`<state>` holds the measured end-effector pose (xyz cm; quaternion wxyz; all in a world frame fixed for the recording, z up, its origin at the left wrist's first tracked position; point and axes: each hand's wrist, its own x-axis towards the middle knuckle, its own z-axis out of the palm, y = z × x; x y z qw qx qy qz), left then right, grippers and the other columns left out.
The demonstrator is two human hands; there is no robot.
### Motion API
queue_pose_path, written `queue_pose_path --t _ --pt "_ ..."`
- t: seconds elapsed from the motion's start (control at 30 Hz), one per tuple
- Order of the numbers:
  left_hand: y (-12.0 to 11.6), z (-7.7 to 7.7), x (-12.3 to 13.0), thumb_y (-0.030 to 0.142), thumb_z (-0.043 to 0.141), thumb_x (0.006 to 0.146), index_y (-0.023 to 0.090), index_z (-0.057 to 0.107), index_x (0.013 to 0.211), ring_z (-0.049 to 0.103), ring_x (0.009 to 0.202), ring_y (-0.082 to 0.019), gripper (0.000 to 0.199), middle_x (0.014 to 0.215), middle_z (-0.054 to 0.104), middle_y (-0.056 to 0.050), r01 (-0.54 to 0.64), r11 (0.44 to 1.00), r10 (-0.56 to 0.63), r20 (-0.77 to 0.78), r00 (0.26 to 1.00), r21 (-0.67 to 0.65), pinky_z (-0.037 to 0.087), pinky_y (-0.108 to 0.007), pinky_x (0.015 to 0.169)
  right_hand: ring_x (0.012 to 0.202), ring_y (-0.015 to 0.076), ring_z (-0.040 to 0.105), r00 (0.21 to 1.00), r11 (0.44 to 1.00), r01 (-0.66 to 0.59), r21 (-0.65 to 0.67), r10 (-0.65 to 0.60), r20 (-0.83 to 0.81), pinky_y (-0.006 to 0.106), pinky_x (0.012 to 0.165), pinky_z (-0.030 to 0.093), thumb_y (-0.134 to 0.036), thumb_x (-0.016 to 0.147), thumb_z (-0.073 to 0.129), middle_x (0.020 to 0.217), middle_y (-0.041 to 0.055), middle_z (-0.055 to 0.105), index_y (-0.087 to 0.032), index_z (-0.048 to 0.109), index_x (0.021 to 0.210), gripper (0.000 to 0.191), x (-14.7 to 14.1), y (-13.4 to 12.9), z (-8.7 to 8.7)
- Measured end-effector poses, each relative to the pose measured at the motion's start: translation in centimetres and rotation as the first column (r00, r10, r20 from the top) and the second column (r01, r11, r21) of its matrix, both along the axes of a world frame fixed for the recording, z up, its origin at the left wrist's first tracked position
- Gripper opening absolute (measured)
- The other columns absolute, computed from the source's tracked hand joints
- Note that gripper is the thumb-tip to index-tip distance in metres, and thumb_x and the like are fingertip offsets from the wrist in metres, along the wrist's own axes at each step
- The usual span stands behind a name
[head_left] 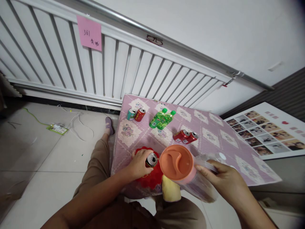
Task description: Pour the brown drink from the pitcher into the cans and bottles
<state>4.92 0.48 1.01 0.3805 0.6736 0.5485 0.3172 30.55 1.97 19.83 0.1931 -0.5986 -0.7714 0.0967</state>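
My left hand (140, 165) is wrapped round an opened drink can (151, 160), dark-sided with a silver top, over a red scalloped mat (150, 178). My right hand (220, 178) grips the handle of a clear plastic pitcher (199, 186) with an orange lid (177, 162). The pitcher is tilted, its lid towards the can. A thin streak that looks like liquid runs between the lid's edge and the can's top. Below the lid, a yellow cloth (171, 189) hangs at the table's near edge.
On the purple patterned tablecloth (128, 143) stand a teal can (131, 114), a red can (140, 114), two green bottles (157, 119) and two more red cans (181, 135). Clear containers (221, 156) are partly behind my right hand. A white radiator (133, 70) borders the far side.
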Motion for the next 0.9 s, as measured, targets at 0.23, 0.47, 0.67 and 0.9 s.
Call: queue_pose_path --t 0.23,0.47,0.67,0.9 --pt "0.1 -0.4 0.1 0.025 0.075 0.072 0.03 0.052 0.131 0.051 0.133 -0.033 0.063 0.139 0.061 -0.007 -0.013 1.0 0.013 0.007 1.0 -0.021 0.025 -0.056 0.119 0.048 0.0166 0.054 0.999 0.999 0.051 0.008 -0.051 0.002 0.026 0.042 0.04 -0.067 0.077 0.066 0.051 -0.0001 0.059 -0.023 0.066 0.057 0.048 -0.3 -0.3 0.0" --pt "0.1 -0.7 0.1 0.023 0.076 0.071 0.029 0.052 0.132 0.05 0.134 -0.033 0.065 0.139 0.061 -0.008 -0.024 1.0 0.024 0.012 1.0 -0.02 0.025 -0.057 0.12 0.045 0.0157 0.052 0.999 0.997 0.011 -0.073 -0.007 0.047 0.025 0.04 0.039 -0.065 0.075 0.068 0.047 -0.0007 0.055 -0.023 0.065 0.054 0.047 0.5 0.4 0.3" --pt "0.1 -0.6 0.0 0.023 0.076 0.07 0.029 0.053 0.13 0.052 0.132 -0.033 0.064 0.138 0.061 -0.007 -0.029 0.999 0.029 0.012 0.999 -0.039 0.03 -0.056 0.118 0.046 0.0154 0.053 0.999 0.999 0.053 0.012 -0.053 -0.005 0.025 0.041 0.039 -0.071 0.074 0.066 0.048 -0.0016 0.056 -0.023 0.064 0.055 0.051 -0.4 -0.2 0.3" --pt "0.1 -0.6 0.1 0.024 0.076 0.07 0.031 0.053 0.13 0.052 0.133 -0.033 0.064 0.139 0.061 -0.007 -0.036 0.998 0.037 0.017 0.999 -0.043 0.028 -0.057 0.119 0.045 0.0149 0.052 0.998 0.999 0.042 0.029 -0.04 -0.053 0.025 0.041 0.039 -0.07 0.074 0.068 0.048 -0.0014 0.057 -0.023 0.066 0.057 0.05 -0.9 -0.3 0.4"
